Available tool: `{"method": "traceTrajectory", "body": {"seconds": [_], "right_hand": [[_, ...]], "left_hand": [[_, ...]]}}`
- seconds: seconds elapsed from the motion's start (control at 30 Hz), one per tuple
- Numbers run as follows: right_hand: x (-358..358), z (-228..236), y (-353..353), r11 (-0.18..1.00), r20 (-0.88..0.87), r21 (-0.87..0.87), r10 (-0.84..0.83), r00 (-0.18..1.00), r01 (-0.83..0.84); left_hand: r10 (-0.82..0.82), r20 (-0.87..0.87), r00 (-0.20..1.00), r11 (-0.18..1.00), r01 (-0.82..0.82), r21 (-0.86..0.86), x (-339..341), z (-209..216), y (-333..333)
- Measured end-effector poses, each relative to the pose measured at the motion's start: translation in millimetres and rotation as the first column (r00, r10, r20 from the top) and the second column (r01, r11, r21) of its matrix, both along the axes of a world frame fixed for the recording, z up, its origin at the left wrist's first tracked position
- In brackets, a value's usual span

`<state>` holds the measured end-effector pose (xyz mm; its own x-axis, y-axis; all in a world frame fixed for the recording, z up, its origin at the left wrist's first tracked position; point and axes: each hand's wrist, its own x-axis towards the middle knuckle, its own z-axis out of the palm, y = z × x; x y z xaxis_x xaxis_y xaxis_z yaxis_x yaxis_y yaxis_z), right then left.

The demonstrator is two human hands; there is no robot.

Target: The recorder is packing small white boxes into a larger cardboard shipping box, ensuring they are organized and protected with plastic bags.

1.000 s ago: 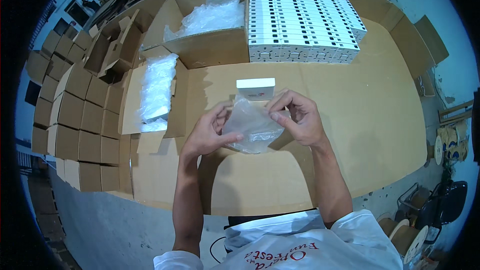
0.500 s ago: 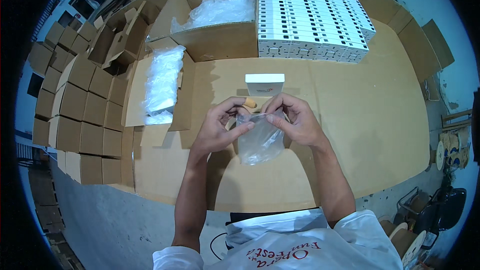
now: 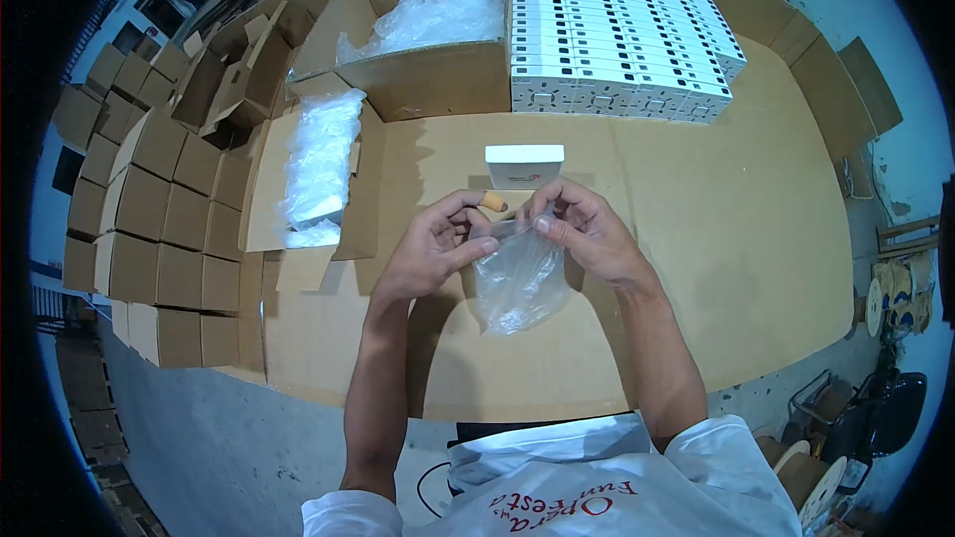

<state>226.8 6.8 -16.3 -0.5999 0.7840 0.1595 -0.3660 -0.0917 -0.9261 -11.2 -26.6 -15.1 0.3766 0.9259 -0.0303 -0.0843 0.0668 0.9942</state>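
Observation:
Between my hands a clear plastic bag hangs down over the cardboard table top. My right hand pinches the bag's upper edge between thumb and fingers. The thumb and fingers of my left hand close on the bag's upper left corner; one of its fingers wears an orange-tan cover. Just beyond my fingertips a small white box stands on the table, apart from both hands.
At the back stand rows of white boxes beside a large carton of clear plastic bags. An open carton holding wrapped items lies to the left. Brown boxes are stacked beyond the table's left edge.
The bag hangs slightly lower and its top has spread a little. My left hand has shifted slightly left, and my right hand has turned a little at the bag's edge.

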Motion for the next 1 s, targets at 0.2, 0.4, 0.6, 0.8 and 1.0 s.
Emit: {"method": "traceTrajectory", "body": {"seconds": [0.2,0.4,0.6,0.8,1.0], "right_hand": [[3.3,1.9,-1.8,0.976,-0.101,-0.125,0.166,0.981,-0.178],[7.4,3.2,1.7,0.978,0.036,-0.049,0.205,0.978,-0.203],[1.5,-1.3,3.5,0.999,0.151,-0.006,0.038,0.988,-0.038],[-6.3,-9.7,4.8,0.995,0.238,-0.093,0.002,0.971,0.021],[-8.9,0.7,-0.5,0.980,0.073,-0.188,0.076,0.994,-0.061]], "left_hand": [[-0.058,0.178,0.982,0.994,0.074,-0.086,3.0,-1.1,0.5],[-0.081,0.173,0.982,0.987,0.103,-0.121,6.5,1.0,1.2],[-0.011,0.189,0.982,0.999,0.018,-0.038,6.3,-6.4,1.6],[0.134,0.265,0.955,0.985,-0.158,0.072,7.8,-6.8,4.9],[0.076,0.451,0.889,0.997,-0.075,-0.020,5.3,-10.0,1.7]]}}
